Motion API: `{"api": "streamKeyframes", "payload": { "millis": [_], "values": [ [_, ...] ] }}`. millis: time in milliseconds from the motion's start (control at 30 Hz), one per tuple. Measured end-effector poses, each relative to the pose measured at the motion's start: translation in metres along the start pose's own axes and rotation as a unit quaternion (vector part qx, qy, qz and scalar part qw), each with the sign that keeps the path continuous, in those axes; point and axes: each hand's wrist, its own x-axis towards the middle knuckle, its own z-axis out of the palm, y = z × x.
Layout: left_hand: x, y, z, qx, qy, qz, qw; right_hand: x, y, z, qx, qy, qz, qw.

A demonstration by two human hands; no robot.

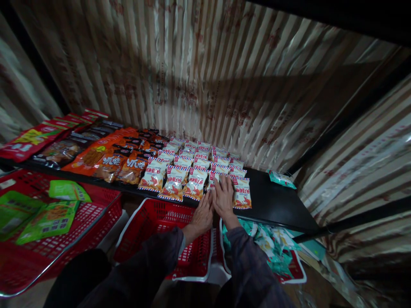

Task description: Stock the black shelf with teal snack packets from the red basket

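Rows of small white snack bags [195,183] with red lettering and striped ends lie on a black shelf [272,205]. My right hand [223,197] lies over one bag in the front row, fingers stretched out across it and hiding most of it. Close against it, my left hand [201,216] rests at the shelf's front edge, its fingers extended towards the lower end of that same bag. Neither hand is closed around anything. Just right of my right hand lies another white snack bag [242,193].
Orange snack bags [131,167], dark bags [61,149] and red bags [28,139] line the shelf's left. A single green bag [281,179] lies far right. Below stand a red basket [163,209], another with green packets [53,220], and one holding teal bags [272,246]. Black posts [356,107] frame the right.
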Motion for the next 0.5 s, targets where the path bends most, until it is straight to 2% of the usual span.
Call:
{"api": "streamKeyframes", "payload": {
  "millis": [100,333,500],
  "values": [
    [0.000,-0.002,-0.001,0.009,-0.007,0.013,1.000,0.009,-0.001,0.006,-0.035,-0.029,0.000,0.999],
    [-0.004,-0.001,-0.009,0.059,-0.042,0.023,0.997,0.013,0.002,0.015,-0.077,-0.052,0.030,0.995],
    [-0.009,0.000,-0.009,0.069,-0.058,0.018,0.996,0.011,0.005,0.017,-0.086,-0.045,0.029,0.995]
  ]
}}
